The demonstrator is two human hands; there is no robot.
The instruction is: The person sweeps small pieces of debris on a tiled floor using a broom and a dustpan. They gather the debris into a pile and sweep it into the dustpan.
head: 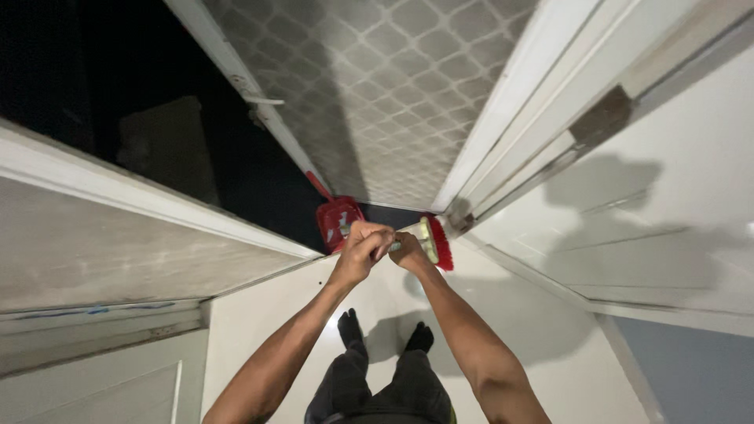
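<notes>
Both my hands are stretched out in front of me at a doorway. My left hand is closed around the handle of a broom, and my right hand grips the same handle just behind the broom's head. The broom head is pale with red bristles and rests on the floor at the door's threshold. A red dustpan with a long red handle stands just beyond my left hand, against the door edge.
An open screen door with a lattice-patterned mesh and white frame leads to darkness outside. White door panels are at right, a white frame and wall at left. My feet in dark socks stand on a white tiled floor.
</notes>
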